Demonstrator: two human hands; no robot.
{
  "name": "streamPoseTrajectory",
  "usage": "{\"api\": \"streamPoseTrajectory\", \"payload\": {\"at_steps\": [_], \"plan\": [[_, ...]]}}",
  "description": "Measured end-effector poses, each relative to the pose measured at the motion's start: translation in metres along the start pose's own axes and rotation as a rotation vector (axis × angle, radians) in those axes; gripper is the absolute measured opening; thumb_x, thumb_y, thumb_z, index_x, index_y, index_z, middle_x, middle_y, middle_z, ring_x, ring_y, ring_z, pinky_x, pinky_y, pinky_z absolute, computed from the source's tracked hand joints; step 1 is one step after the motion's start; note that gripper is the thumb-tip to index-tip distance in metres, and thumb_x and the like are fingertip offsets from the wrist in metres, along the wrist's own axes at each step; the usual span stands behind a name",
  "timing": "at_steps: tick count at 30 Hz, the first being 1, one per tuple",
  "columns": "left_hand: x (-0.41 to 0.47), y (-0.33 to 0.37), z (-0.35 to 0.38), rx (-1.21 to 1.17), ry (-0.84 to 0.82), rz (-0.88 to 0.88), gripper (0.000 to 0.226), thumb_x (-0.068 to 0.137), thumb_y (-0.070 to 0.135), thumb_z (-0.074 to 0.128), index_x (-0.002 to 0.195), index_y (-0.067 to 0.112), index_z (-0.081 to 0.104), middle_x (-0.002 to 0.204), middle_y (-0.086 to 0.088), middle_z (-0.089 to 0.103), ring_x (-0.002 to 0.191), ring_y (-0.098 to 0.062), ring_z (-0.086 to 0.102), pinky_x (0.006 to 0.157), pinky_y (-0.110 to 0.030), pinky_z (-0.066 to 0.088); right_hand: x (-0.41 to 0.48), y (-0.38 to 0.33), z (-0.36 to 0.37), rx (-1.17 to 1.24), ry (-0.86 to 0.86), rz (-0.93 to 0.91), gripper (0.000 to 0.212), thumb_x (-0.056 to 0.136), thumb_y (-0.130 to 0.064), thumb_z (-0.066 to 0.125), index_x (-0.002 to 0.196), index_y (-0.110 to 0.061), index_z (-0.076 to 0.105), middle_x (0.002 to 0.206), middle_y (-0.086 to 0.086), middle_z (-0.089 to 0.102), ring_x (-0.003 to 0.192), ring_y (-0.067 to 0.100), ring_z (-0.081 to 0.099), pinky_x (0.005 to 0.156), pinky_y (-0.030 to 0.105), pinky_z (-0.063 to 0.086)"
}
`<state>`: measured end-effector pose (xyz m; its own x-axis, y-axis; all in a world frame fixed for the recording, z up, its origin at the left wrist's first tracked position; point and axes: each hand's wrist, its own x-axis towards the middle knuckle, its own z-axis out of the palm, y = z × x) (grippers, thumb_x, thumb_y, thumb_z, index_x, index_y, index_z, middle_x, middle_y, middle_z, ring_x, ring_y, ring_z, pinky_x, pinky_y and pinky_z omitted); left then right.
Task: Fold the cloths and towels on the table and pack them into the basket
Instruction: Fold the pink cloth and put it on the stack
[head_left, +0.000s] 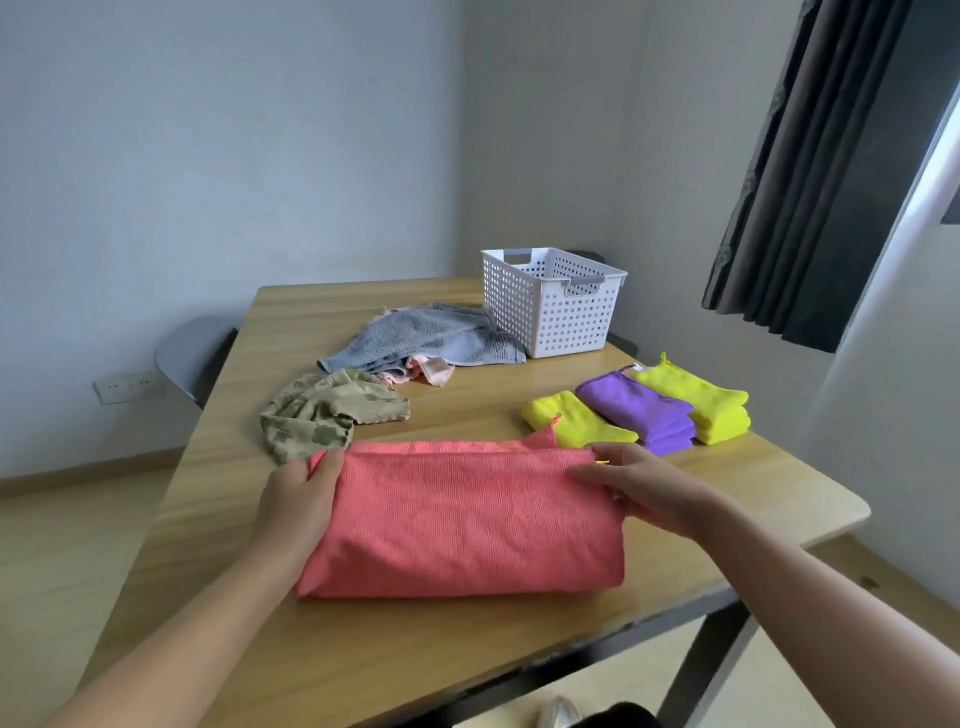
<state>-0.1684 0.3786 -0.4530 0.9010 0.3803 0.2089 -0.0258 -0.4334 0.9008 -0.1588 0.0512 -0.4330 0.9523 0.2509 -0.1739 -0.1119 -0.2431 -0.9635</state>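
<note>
Midway through folding the coral cloth (462, 519) — doubled over once, flat on the near part of the table (467, 649), with the top layer a little short of the one beneath along the far edge; gripping its far left corner with the left hand (298, 493), thumb on top, fingers curled round the edge; pinching its far right corner with the right hand (634, 483), fingers closed on the fabric.

Not yet folded, further back: a camouflage cloth (322, 415) crumpled just beside the left corner, a grey towel (426, 338) heaped against the near side of the basket (550, 306), a pale pink cloth (431, 370) poking out from under the towel; off to the right, folded and lined up touching: a yellow cloth (571, 418), a purple cloth (636, 410), a yellow stack (696, 402). Basket at the far side, well apart from both hands; seemingly nothing packed in it, though hard to be sure through the perforated wall.

Risks from here, as a judgement only:
- Likely to skew the next fold if bringing one corner across faster than the other.
- Apt to lose the first fold if lifting high enough to let the lower layer slip free.
- Easy to drag the camouflage cloth along when sweeping the left corner over.
- Easy, too, to knock the yellow cloth out of line with the right wrist — close quarters on that side.
</note>
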Motion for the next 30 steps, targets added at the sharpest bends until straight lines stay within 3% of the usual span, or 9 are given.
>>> {"api": "streamPoseTrajectory", "payload": {"at_steps": [4,8,11,13,16,20,23,27,30], "plan": [[0.028,0.003,0.017,0.175,-0.044,0.153,0.035,0.097,0.025,0.046,0.076,0.000,0.059,0.069,-0.013,0.054,0.060,-0.017,0.046,0.054,-0.026,0.031,0.031,0.001,0.014,-0.405,0.284,-0.150,0.016,0.092,-0.020,0.058,0.079,-0.011,0.053,0.065,-0.001,0.043,0.064,0.015,0.043,0.057,0.027,0.036],[0.061,-0.010,0.046,0.310,-0.044,0.226,0.025,0.095,0.020,0.048,0.079,0.005,0.061,0.074,-0.010,0.062,0.067,-0.019,0.050,0.056,-0.031,0.033,0.072,0.006,0.030,-0.697,0.484,-0.283,0.014,0.088,-0.016,0.056,0.076,-0.012,0.050,0.064,-0.001,0.051,0.069,0.024,0.049,0.057,0.031,0.030],[0.075,-0.021,0.060,0.504,-0.031,0.326,0.020,0.095,0.021,0.048,0.082,0.011,0.060,0.082,-0.001,0.063,0.076,-0.019,0.055,0.061,-0.031,0.034,0.095,0.010,0.031,-0.954,0.567,-0.346,0.009,0.086,-0.019,0.050,0.079,-0.013,0.052,0.082,0.006,0.063,0.086,0.028,0.055,0.073,0.035,0.035],[0.083,-0.033,0.066,0.651,-0.058,0.376,0.019,0.096,0.024,0.046,0.092,0.012,0.061,0.093,-0.001,0.066,0.084,-0.021,0.060,0.067,-0.030,0.038,0.110,0.025,0.030,-1.160,0.572,-0.359,0.020,0.081,-0.024,0.040,0.082,-0.015,0.058,0.088,0.003,0.065,0.097,0.027,0.057,0.092,0.040,0.035],[0.092,-0.048,0.068,0.675,-0.101,0.371,0.017,0.095,0.026,0.047,0.093,0.012,0.057,0.100,-0.004,0.067,0.090,-0.025,0.061,0.074,-0.034,0.041,0.123,0.047,0.028,-1.198,0.583,-0.381,0.013,0.077,-0.022,0.046,0.082,-0.017,0.057,0.091,0.001,0.063,0.109,0.024,0.055,0.110,0.055,0.020],[0.100,-0.051,0.068,0.757,-0.113,0.467,0.013,0.092,0.025,0.049,0.081,0.018,0.048,0.090,0.001,0.058,0.090,-0.024,0.056,0.078,-0.038,0.038,0.129,0.050,0.022,-1.264,0.589,-0.395,0.006,0.076,-0.023,0.052,0.076,-0.018,0.048,0.092,-0.002,0.062,0.121,0.024,0.050,0.107,0.067,-0.002],[0.101,-0.048,0.069,0.841,-0.114,0.517,0.014,0.089,0.026,0.051,0.078,0.019,0.046,0.083,0.005,0.049,0.082,-0.023,0.053,0.075,-0.038,0.034,0.129,0.050,0.021,-1.291,0.606,-0.386,0.015,0.077,-0.027,0.051,0.067,-0.021,0.042,0.093,-0.009,0.064,0.123,0.027,0.050,0.104,0.065,-0.013],[0.099,-0.050,0.066,0.620,-0.170,0.495,0.013,0.090,0.023,0.055,0.079,0.018,0.051,0.087,0.006,0.050,0.073,-0.021,0.054,0.064,-0.034,0.041,0.124,0.046,0.022,-1.274,0.664,-0.378,0.016,0.074,-0.027,0.053,0.062,-0.019,0.046,0.075,-0.008,0.059,0.106,0.025,0.054,0.105,0.063,-0.011],[0.102,-0.051,0.061,0.354,-0.168,0.517,0.013,0.084,0.011,0.066,0.075,0.014,0.058,0.093,0.004,0.056,0.078,-0.013,0.056,0.075,-0.021,0.046,0.121,0.045,0.022,-1.223,0.681,-0.419,0.016,0.071,-0.022,0.062,0.061,-0.018,0.050,0.071,-0.006,0.052,0.090,0.023,0.053,0.105,0.067,0.001]]}}
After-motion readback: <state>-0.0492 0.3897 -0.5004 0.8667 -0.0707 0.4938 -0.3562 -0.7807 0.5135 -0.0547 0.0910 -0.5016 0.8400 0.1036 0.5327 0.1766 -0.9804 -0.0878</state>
